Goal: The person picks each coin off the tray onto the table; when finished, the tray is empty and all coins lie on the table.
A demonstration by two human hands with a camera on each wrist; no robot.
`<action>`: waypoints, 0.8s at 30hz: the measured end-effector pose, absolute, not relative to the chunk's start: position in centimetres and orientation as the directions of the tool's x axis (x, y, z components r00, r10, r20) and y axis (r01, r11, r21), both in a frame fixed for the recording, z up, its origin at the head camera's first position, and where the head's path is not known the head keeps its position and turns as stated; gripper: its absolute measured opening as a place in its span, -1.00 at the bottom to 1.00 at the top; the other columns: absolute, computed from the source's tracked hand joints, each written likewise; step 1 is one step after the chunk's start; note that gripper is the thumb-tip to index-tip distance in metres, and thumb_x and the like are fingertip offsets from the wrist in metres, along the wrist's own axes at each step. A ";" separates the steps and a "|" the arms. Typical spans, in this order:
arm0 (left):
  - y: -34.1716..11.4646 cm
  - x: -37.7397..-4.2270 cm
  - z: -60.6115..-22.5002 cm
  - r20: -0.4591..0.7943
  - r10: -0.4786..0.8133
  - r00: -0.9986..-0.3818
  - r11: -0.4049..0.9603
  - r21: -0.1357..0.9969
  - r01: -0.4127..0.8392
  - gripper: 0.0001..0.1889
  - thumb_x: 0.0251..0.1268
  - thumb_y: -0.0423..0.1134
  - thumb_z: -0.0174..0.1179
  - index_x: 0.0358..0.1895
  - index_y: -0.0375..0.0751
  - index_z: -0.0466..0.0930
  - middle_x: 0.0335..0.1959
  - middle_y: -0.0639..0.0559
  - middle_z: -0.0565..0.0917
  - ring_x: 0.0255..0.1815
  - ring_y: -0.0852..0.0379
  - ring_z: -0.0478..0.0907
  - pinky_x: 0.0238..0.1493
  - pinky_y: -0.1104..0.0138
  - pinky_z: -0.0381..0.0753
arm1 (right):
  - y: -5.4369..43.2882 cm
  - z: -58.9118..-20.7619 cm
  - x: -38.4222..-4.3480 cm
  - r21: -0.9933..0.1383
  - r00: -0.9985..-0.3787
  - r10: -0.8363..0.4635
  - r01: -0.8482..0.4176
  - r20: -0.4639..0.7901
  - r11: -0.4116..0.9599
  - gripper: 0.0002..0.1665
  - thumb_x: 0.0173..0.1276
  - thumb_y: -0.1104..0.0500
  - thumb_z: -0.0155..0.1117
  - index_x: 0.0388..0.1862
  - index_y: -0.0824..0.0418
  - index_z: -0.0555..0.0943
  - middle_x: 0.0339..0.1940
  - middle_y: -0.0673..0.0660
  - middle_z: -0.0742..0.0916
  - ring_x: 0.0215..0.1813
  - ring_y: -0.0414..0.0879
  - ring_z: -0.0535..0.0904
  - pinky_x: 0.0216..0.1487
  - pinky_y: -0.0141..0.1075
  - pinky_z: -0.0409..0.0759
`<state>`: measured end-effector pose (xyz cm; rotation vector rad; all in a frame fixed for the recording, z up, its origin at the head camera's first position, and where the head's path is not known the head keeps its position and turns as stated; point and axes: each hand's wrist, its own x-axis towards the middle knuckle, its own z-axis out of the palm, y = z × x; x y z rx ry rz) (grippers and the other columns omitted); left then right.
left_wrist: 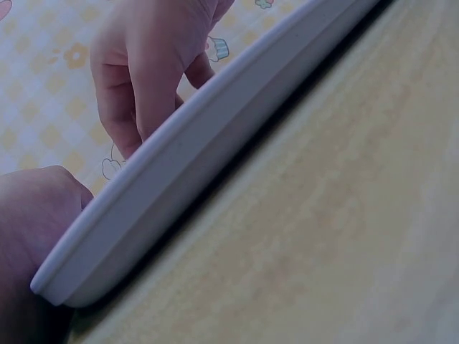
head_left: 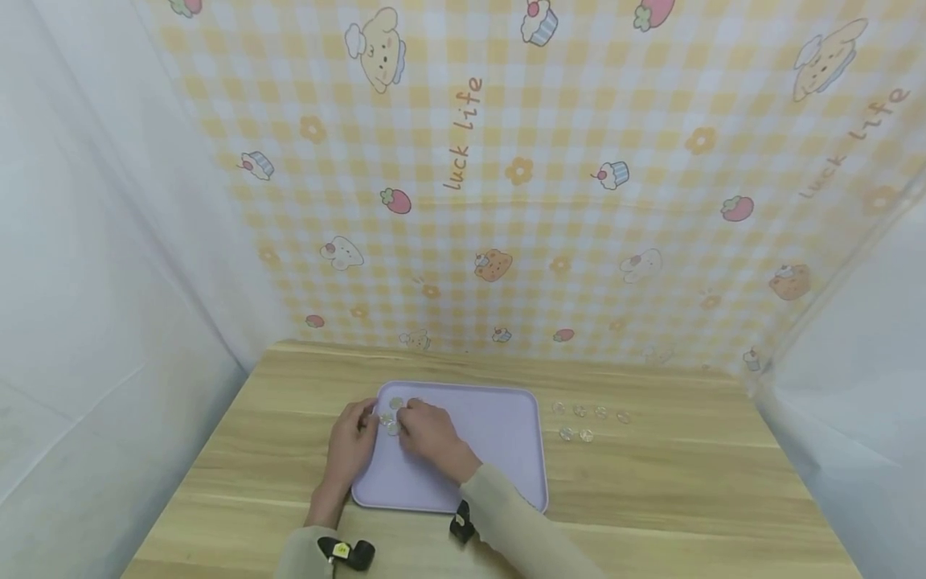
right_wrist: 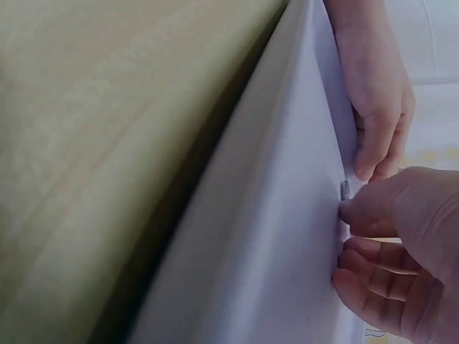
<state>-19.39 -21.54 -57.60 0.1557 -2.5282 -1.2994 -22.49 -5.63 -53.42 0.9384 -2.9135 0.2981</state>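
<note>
My left hand (head_left: 352, 438) holds the left rim of a lilac tray (head_left: 477, 442); its fingers curve at the rim. Over the tray's left part, my right hand (head_left: 432, 434) reaches down with bent fingers. In the right wrist view its fingertips (right_wrist: 346, 285) are right at the tray floor, and the thumb tip is beside a small disc (right_wrist: 345, 190). I cannot tell whether the right hand pinches a disc. Several clear round discs (head_left: 395, 403) lie at the tray's upper left, beside the right fingers, partly covered by that hand.
Right of the tray, several more clear discs (head_left: 580, 411) lie on the wooden table (head_left: 673, 482) in two rows. Behind the table hangs a yellow checked cloth (head_left: 550, 209) with cartoon prints. White sheets (head_left: 94, 281) close off both sides.
</note>
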 end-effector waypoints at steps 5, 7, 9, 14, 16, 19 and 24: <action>-21.9 -19.5 -57.7 0.199 -0.217 -0.956 0.584 0.811 0.036 -0.64 0.44 -0.34 0.11 0.24 -0.31 0.53 0.02 -0.17 0.63 -0.13 0.06 0.53 -0.13 0.37 0.55 | -5.9 -53.2 -22.5 -0.155 -0.802 -0.592 -0.597 0.080 0.787 -0.86 0.28 0.05 0.34 -0.40 0.09 0.67 -0.42 -0.06 0.57 -0.43 -0.22 0.38 -0.49 -0.40 0.41; -21.9 -19.5 -57.7 0.203 -0.216 -0.955 0.583 0.812 0.040 -0.64 0.43 -0.34 0.12 0.24 -0.31 0.54 0.02 -0.17 0.63 -0.13 0.05 0.54 -0.13 0.36 0.55 | -6.1 -53.1 -22.5 -0.164 -0.803 -0.591 -0.594 0.075 0.787 -0.82 0.32 0.01 0.34 -0.37 0.09 0.68 -0.40 -0.06 0.59 -0.41 -0.22 0.42 -0.47 -0.40 0.44; -21.9 -19.5 -57.7 0.210 -0.217 -0.953 0.581 0.813 0.047 -0.64 0.42 -0.35 0.13 0.23 -0.32 0.54 0.01 -0.18 0.64 -0.14 0.05 0.54 -0.13 0.36 0.55 | -6.3 -53.1 -22.5 -0.176 -0.809 -0.583 -0.586 0.075 0.791 -0.84 0.33 0.03 0.35 -0.32 0.10 0.69 -0.39 -0.05 0.60 -0.40 -0.22 0.45 -0.46 -0.40 0.46; -21.8 -19.5 -57.8 0.228 -0.225 -0.947 0.578 0.814 0.059 -0.64 0.39 -0.36 0.15 0.21 -0.32 0.56 -0.01 -0.18 0.65 -0.16 0.07 0.54 -0.16 0.38 0.55 | -6.9 -53.1 -22.5 -0.208 -0.839 -0.542 -0.538 0.041 0.817 -0.83 0.29 0.04 0.35 -0.30 0.11 0.66 -0.38 -0.04 0.60 -0.41 -0.21 0.39 -0.46 -0.38 0.44; -21.7 -19.5 -57.8 0.231 -0.224 -0.947 0.585 0.809 0.059 -0.64 0.40 -0.35 0.14 0.21 -0.32 0.56 0.01 -0.18 0.65 -0.16 0.08 0.54 -0.17 0.40 0.56 | -7.2 -53.1 -22.6 -0.214 -0.848 -0.529 -0.522 0.024 0.826 -0.83 0.31 0.03 0.34 -0.31 0.11 0.64 -0.37 -0.03 0.60 -0.41 -0.20 0.38 -0.46 -0.37 0.44; -21.6 -19.5 -57.7 0.233 -0.221 -0.947 0.587 0.807 0.062 -0.65 0.41 -0.35 0.13 0.22 -0.32 0.56 0.01 -0.18 0.64 -0.15 0.07 0.55 -0.15 0.37 0.56 | -7.6 -53.1 -22.7 -0.228 -0.853 -0.521 -0.509 0.008 0.830 -0.84 0.33 0.08 0.33 -0.30 0.15 0.64 -0.36 0.01 0.63 -0.41 -0.19 0.41 -0.44 -0.36 0.48; -21.8 -19.5 -57.7 0.212 -0.215 -0.953 0.577 0.815 0.051 -0.64 0.42 -0.36 0.12 0.24 -0.32 0.54 0.02 -0.18 0.64 -0.14 0.05 0.53 -0.13 0.35 0.55 | -7.8 -53.2 -23.5 -0.371 -0.856 -0.510 -0.449 -0.082 0.813 -0.80 0.21 0.12 0.40 -0.49 0.13 0.56 -0.50 -0.03 0.56 -0.46 -0.19 0.38 -0.48 -0.37 0.41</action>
